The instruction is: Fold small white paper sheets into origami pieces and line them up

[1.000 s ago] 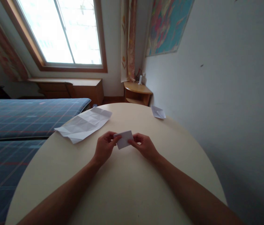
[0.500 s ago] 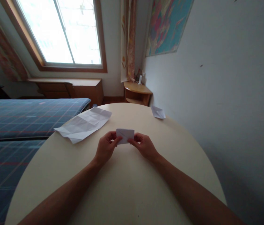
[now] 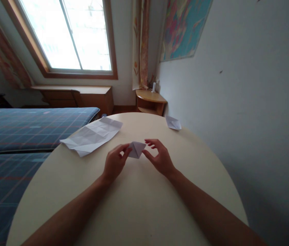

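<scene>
Paper packet [image 3: 137, 150]: white, folded, straight ahead of you over the worktop [image 3: 144, 205], between your left hand [image 3: 115, 160] and right hand [image 3: 162, 159]; you cannot tell whether it rests on the surface.
Packet's axis: no clear long one; a corner points toward your right, and a crease slants across its face.
Nearer side: your left, thumb and fingers pinching the packet's left edge.
Free side: your right, thumb and fingers parted at the right corner; thumb contact is too fine to tell.
Creased sheet [image 3: 90, 136]: beyond your left, spread out, apart from both hands.
Smaller paper fold [image 3: 173, 123]: beyond your right, near the far edge.
</scene>
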Tool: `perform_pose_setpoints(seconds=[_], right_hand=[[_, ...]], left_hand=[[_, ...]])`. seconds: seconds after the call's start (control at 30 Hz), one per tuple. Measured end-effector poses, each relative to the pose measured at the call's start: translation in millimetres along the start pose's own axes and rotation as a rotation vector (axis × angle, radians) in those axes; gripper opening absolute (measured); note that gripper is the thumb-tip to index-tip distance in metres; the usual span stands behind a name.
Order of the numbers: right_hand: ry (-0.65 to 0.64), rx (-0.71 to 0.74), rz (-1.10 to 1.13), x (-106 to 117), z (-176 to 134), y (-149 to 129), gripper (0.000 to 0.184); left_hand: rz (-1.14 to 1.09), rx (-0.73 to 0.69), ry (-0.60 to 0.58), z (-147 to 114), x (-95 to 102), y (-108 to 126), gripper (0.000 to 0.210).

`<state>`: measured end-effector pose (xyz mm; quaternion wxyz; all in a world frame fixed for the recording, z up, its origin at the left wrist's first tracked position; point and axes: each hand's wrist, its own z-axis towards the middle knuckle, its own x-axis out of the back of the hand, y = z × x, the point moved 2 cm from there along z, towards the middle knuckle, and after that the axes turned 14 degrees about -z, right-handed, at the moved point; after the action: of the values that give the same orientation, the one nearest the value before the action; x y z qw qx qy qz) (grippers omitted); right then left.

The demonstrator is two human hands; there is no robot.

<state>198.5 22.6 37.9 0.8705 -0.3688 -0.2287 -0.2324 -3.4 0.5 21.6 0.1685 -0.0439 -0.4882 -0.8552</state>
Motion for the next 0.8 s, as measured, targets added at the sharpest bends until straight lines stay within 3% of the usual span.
perform_pose_setpoints(seconds=[0.27, 0.57, 0.8], right_hand=[[0.01, 0.161, -0.097, 2.0, -3.5, -11.2, 0.013], [-0.007, 0.212, -0.108, 2.3, -3.3, -12.9, 0.007], [0.015, 0.276, -0.097, 1.6, -3.7, -12.9, 0.005]], left_hand=[[0.081, -0.247, -0.138, -5.5, -2.7, 11.7, 0.02], [0.251, -0.389, -0.127, -6.9, -1.3, 21.7, 0.017], [0.323, -0.58, -0.109, -7.8, -1.4, 25.0, 0.012]])
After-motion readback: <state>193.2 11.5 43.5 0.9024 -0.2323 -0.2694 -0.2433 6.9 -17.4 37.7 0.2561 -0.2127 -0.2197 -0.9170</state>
